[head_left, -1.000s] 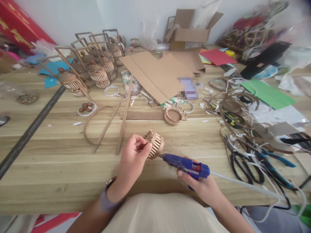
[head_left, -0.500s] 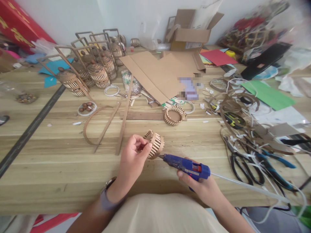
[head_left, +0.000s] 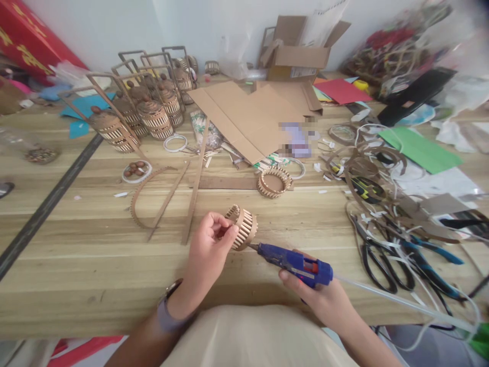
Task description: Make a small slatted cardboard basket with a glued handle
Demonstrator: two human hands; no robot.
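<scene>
Pale wood-grain bench [head_left: 114,285], cluttered along right edge. Small handled brown slatted containers [head_left: 155,121] stand seemingly complete toward far edge, left side. Brown-banded ring of pale wooden slats [head_left: 246,228] already curved round; gluing looks unfinished. Ring is nearer bench's near edge, left hand [head_left: 206,247] pinching its left wall between fingers. Right hand [head_left: 323,298] grips blue plastic glue gun [head_left: 292,262], nozzle [head_left: 254,247] just beside ring's lower rim; contact unclear.

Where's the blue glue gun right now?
In the head view, the glue gun is low, right of centre, in the right hand, its tip close to the slatted ring.
</scene>
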